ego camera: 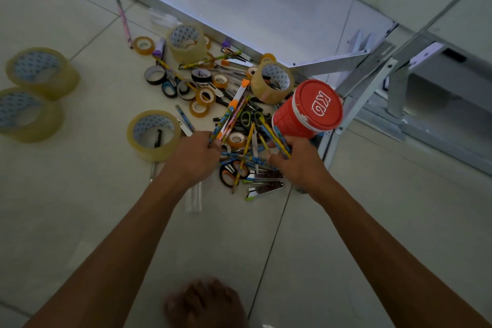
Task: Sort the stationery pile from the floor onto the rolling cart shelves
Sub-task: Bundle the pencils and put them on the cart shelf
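Your left hand is curled round a bunch of patterned wooden pencils; their long axes run from your fist up and to the right, tips fanning over the heap. Your right hand pinches a second bunch of blue-and-yellow pencils that slants the other way, up and to the left. Both bunches hang just above the mixed stationery pile on the pale tiled floor. A red cylindrical tub with a white logo lies tipped beside your right hand, against the white metal cart frame.
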